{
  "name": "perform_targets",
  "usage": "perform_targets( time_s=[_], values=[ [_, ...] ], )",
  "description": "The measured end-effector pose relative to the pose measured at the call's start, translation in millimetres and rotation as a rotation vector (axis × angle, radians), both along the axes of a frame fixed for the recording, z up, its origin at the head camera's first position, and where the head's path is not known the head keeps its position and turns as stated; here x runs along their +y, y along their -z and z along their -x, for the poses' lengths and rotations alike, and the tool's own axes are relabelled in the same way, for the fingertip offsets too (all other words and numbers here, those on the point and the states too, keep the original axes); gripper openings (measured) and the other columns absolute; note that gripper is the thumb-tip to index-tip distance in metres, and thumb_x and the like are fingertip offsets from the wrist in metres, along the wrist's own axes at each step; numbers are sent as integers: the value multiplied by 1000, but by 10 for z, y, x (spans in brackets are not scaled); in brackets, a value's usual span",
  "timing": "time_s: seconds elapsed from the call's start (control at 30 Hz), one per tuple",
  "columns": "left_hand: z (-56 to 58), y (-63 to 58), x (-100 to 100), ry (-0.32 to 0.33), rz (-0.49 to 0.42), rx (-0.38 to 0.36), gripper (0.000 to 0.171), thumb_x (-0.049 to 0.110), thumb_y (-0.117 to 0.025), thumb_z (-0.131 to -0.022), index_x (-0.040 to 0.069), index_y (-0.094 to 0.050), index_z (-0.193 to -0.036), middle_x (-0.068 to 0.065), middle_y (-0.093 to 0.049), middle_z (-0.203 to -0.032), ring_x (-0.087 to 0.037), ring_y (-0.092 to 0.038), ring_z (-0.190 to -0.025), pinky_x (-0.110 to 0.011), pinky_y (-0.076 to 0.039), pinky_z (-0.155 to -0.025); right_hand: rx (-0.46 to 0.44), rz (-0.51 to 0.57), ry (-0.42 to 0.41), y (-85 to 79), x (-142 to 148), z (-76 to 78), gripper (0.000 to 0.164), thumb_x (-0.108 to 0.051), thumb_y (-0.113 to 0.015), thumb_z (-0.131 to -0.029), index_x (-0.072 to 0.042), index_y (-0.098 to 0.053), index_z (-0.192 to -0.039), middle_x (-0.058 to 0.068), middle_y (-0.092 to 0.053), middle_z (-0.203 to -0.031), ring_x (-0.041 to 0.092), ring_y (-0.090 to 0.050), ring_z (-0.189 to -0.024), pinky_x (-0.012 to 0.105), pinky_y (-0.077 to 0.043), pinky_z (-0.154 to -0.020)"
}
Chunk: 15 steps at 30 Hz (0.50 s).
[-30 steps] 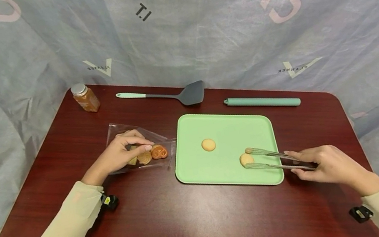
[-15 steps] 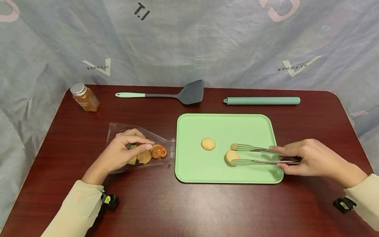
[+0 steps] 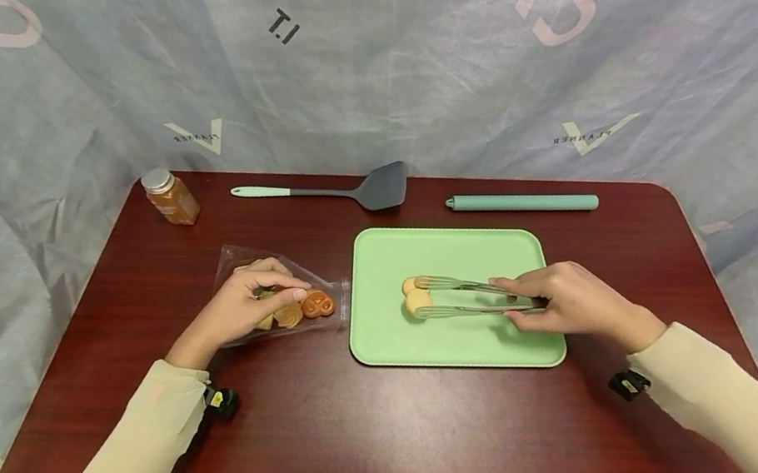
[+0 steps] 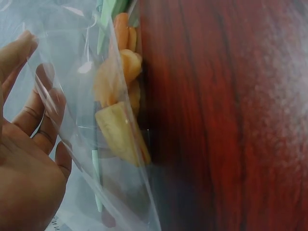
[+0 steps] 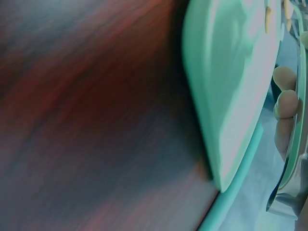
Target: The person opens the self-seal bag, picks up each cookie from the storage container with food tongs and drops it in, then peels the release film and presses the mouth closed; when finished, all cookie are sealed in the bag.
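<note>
My left hand (image 3: 239,303) pinches the edge of a clear plastic bag (image 3: 241,255) with thumb and fingers. Inside the bag lie a pretzel-shaped cookie (image 3: 318,304), a swirled round cookie (image 3: 289,315) and yellowish wedge-like cookies (image 4: 120,132). My right hand (image 3: 573,301) grips metal tongs (image 3: 467,286), whose wire tips hold a round cookie (image 3: 418,303) over the green tray (image 3: 479,244). Another round cookie (image 3: 409,285) is just behind it, partly covered; whether the two touch I cannot tell. In the right wrist view the tongs (image 5: 288,199) show at the right edge.
Behind the tray lie a spatula (image 3: 381,188) and a teal rod-like tool (image 3: 525,202). A lidded jar (image 3: 172,198) of orange-brown contents stands at the back left. A printed grey cloth (image 3: 349,64) hangs behind the dark red table (image 3: 399,436).
The right hand has moved left across the tray with the tongs, carrying the round cookie from the tray's right side to beside the other one. My left hand and the bag have stayed put.
</note>
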State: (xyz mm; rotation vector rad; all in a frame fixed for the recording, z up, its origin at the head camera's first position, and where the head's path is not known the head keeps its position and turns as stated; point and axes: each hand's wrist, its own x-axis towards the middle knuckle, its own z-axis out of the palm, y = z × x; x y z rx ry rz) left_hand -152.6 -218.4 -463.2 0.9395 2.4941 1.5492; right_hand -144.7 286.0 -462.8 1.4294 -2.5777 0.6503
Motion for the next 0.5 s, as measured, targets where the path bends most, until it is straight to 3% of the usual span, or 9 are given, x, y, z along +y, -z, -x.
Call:
perform_targets(
  time_s=[0.13, 0.33, 0.5],
  values=[
    [1, 10, -6, -4, -1, 6, 15, 5, -76, -92, 8, -81, -105, 2, -68, -96, -16, -59, -87, -34, -46, -67, -11, 4, -12, -4, -185, 61, 43, -28, -78, -87, -15, -73, -128, -21, -66, -87, -10, -51, -63, 19, -43, -53],
    [-19, -9, 17, -10, -7, 37, 18, -4, -75, -89, 5, -80, -104, -4, -69, -95, -19, -59, -85, -29, -45, -67, 11, 20, -47, 4, -454, 155, 42, -27, -76, -87, -14, -74, -127, -21, -63, -80, -9, -41, -56, 19, -40, -50],
    [-120, -229, 76, -11, -6, 25, 18, -7, -74, -89, 3, -80, -103, -9, -68, -94, -21, -58, -82, -26, -43, -66, 29, 11, -65, 14, -661, 209, 41, -27, -75, -87, -13, -74, -126, -19, -62, -77, -7, -39, -55, 20, -38, -49]
  ],
)
